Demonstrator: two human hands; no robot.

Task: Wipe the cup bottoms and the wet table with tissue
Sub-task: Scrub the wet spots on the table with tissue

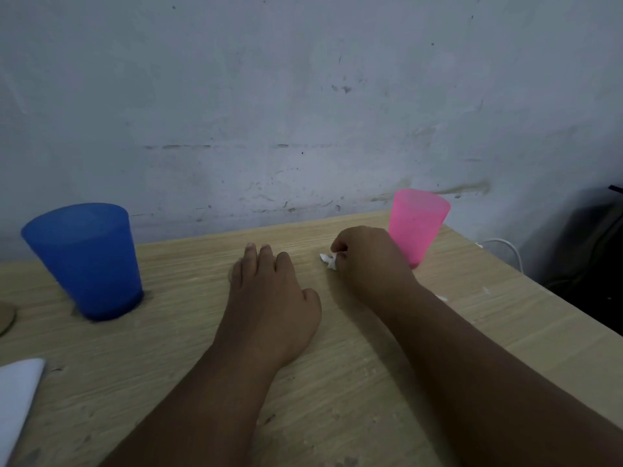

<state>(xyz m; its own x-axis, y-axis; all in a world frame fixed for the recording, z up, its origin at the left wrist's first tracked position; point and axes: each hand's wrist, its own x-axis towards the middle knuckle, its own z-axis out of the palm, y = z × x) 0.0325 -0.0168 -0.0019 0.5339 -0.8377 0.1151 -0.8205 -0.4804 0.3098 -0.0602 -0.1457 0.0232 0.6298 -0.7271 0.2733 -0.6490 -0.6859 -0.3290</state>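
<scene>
- A light wood-grain table (337,382) stands against a wall.
- A blue cup (87,261) stands upright on the left of the table.
- A pink cup (416,224) stands upright near the far right edge, well apart from the blue one.
- Between the cups, the left hand (273,298) lies palm down on the tabletop with its fingers straight.
- Just in front of the pink cup, the right hand (367,261) rests on the wood, its fingers curled round a small white wad of tissue (329,260).
- A white sheet-like object (17,396) lies at the near left corner.
- A brown round disc (5,316) is cut off by the left edge.
</scene>
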